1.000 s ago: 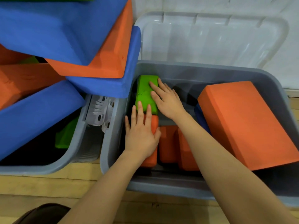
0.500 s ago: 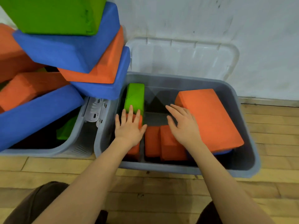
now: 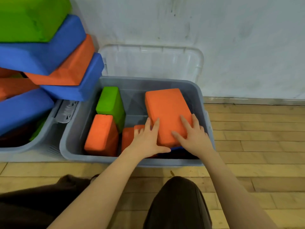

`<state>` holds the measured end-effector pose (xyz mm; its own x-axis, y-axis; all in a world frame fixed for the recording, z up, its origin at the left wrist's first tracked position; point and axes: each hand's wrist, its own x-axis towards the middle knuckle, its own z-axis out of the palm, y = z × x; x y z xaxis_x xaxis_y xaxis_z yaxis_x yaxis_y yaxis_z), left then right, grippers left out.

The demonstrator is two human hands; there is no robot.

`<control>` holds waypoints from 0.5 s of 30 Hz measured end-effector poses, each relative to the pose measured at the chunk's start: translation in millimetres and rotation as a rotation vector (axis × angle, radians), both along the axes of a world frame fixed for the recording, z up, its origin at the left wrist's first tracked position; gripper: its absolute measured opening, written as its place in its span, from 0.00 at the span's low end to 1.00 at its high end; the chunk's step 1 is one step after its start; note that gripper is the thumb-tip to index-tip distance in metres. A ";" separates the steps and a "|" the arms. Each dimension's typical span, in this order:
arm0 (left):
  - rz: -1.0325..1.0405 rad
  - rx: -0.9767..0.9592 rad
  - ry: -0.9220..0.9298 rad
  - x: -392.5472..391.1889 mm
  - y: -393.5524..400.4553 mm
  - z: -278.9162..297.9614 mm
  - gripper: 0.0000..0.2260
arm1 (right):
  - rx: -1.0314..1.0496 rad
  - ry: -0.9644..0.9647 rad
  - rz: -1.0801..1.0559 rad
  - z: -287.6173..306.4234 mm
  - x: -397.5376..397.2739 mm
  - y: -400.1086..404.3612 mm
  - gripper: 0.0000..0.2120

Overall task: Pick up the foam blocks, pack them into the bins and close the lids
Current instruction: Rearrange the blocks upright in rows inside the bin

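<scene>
The person kneels on a wood floor (image 3: pixel 247 171), dark trousers (image 3: pixel 178 204) at the near edge. Both arms reach into the grey bin (image 3: pixel 72 146) just ahead. The left hand (image 3: pixel 146 141) lies along the left edge of a big orange block (image 3: pixel 166 113), fingers spread, thumb hooked under its near end. The right hand (image 3: pixel 193 134) rests flat on top, fingers fairly straight. The block sits tilted over something blue (image 3: pixel 177 148), not yet lying level.

Inside the bin, to the left, an orange block on end (image 3: pixel 102 134) stands against a green block (image 3: pixel 110 103), and another orange one (image 3: pixel 127 136) shows beside the left hand. There is bare bin floor behind them, so I'd judge this bin about half packed. Its clear lid (image 3: pixel 151 63) leans open against the wall (image 3: pixel 231 38).

The second bin (image 3: pixel 49 119) to the left is heaped well above its rim with a blue block (image 3: pixel 19 109), orange and blue slabs (image 3: pixel 66 66), and a green one (image 3: pixel 29 19) on top. That pile will not take a lid as it stands. So most of the work is left: level this block, shift the overflow, shut both lids.
</scene>
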<state>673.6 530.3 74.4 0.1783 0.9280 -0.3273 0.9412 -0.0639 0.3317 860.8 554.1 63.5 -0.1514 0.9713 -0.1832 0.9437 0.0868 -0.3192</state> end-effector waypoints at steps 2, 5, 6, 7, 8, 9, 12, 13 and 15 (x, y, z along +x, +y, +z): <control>0.031 0.017 -0.085 5.4 0.0 -7.8 0.49 | 0.009 0.050 0.059 0.6 2.5 -0.7 0.38; 0.075 0.032 -0.278 1.3 -0.8 -17.3 0.42 | -0.007 0.116 0.094 3.0 6.2 -3.6 0.40; 0.075 0.056 -0.326 -2.4 -1.6 -16.5 0.40 | 0.007 0.125 0.103 3.9 6.0 -4.4 0.40; 0.075 0.101 -0.368 -6.9 -2.5 -13.5 0.36 | 0.041 0.132 0.115 4.7 4.0 -4.9 0.39; 0.076 0.163 -0.396 -12.4 -2.7 -8.8 0.33 | 0.092 0.156 0.123 5.5 -0.2 -4.3 0.38; 0.078 0.236 -0.407 -18.7 -2.3 -3.2 0.30 | 0.147 0.197 0.125 6.8 -5.9 -2.9 0.35; 0.076 0.396 -0.366 -43.3 0.0 14.6 0.26 | 0.258 0.329 0.117 11.4 -33.6 3.7 0.30; 0.058 0.416 -0.321 -52.9 0.8 19.0 0.27 | 0.287 0.361 0.123 13.2 -45.0 5.7 0.30; 0.040 0.453 -0.244 -72.0 1.8 28.2 0.32 | 0.346 0.405 0.138 18.0 -68.6 8.4 0.29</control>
<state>601.6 532.1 102.6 0.1607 0.9746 0.1560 0.8443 -0.2176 0.4897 792.1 562.5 81.5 -0.2740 0.9305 0.2432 0.7235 0.3660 -0.5853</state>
